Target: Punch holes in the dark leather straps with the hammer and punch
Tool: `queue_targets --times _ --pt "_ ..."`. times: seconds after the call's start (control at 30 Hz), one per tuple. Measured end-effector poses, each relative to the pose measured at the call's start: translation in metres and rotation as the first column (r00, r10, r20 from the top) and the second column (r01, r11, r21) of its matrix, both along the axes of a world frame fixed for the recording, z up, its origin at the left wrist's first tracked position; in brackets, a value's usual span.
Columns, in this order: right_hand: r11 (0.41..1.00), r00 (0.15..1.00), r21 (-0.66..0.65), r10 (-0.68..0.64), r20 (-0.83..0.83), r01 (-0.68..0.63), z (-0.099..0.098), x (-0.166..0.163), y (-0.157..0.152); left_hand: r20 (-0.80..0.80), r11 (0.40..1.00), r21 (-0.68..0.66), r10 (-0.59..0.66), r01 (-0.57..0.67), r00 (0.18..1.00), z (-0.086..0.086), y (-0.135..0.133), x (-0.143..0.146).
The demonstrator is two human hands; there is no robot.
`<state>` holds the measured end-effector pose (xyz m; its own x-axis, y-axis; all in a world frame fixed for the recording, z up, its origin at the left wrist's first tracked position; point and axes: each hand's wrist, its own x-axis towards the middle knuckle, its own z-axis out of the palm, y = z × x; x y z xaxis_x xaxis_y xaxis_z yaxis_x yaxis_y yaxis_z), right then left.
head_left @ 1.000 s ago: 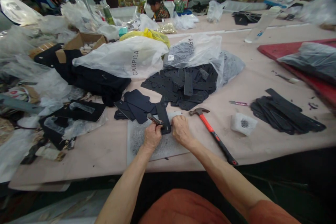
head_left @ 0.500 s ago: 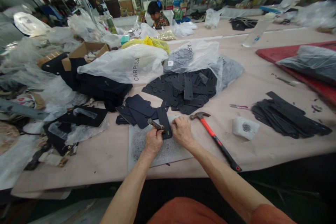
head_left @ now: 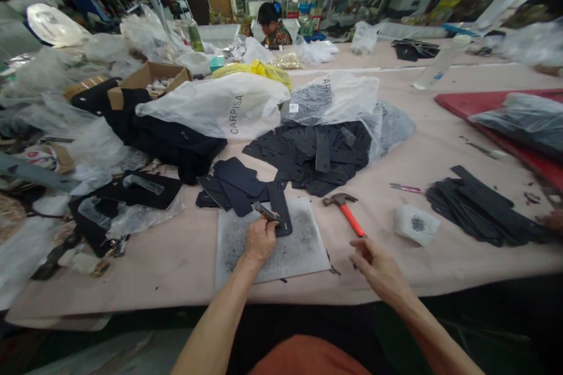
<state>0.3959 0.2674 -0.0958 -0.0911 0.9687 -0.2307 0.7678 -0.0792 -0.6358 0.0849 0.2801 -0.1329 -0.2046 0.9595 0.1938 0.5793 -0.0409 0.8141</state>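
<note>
orange hammer handle (head_left: 353,220), black strip (head_left: 283,207), black-speckled pale grey board (head_left: 308,246), yellow bag (head_left: 255,69)

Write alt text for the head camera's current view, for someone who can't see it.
A person's left hand holds a small metal tool over a dark strip lying partly on a speckled pale board, while the loosely open right hand is by the handle of an orange hammer. Behind are heaped dark strips and plastic bags.

Dark strip (head_left: 282,202), metal tool (head_left: 266,211), orange-handled hammer (head_left: 350,217)
Strip is laid partly on board (head_left: 303,246), tool held aslant, hammer set nearby.
</note>
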Motion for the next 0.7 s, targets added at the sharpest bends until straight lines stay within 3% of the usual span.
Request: queue_targets --times 0.07,0.17,0.27,0.37,0.43,0.5,0.6,0.7 --pt "0.999 0.995 -0.023 0.043 0.086 -0.042 -0.01 0.031 -0.043 -0.001 1.0 0.003 0.003 -0.003 1.0 0.0 0.001 0.0" --pt "0.996 0.912 -0.046 0.094 0.399 -0.083 -0.017 0.066 -0.096 -0.001 1.0 0.013 -0.005 0.005 1.0 -0.003 0.001 -0.001" --pt "0.999 0.861 -0.042 0.024 0.507 -0.003 -0.006 0.062 -0.102 -0.005 1.0 0.016 -0.02 0.02 1.0 -0.005 0.002 -0.002" --pt "0.989 0.963 0.147 -0.071 0.26 0.033 0.017 0.009 -0.05 -0.018 1.0 0.015 -0.019 0.02 1.0 -0.005 0.001 -0.003" --pt "0.953 0.994 0.299 0.014 0.106 -0.046 0.03 -0.046 0.0 -0.026 1.0 0.018 -0.021 0.021 0.999 -0.004 0.001 -0.003" --pt "0.928 0.988 0.344 0.111 0.11 -0.142 0.035 -0.103 0.047 -0.032 1.0 0.022 -0.022 0.023 0.999 -0.002 0.0 -0.001" --pt "0.956 0.977 0.239 0.132 0.167 -0.17 0.027 -0.172 0.092 -0.036 1.0 0.028 -0.013 0.014 0.999 0.003 -0.001 0.001" --pt "0.98 0.981 0.124 0.139 0.135 -0.156 0.01 -0.203 0.107 -0.035 0.999 0.046 0.017 -0.016 0.999 0.006 -0.007 -0.002"
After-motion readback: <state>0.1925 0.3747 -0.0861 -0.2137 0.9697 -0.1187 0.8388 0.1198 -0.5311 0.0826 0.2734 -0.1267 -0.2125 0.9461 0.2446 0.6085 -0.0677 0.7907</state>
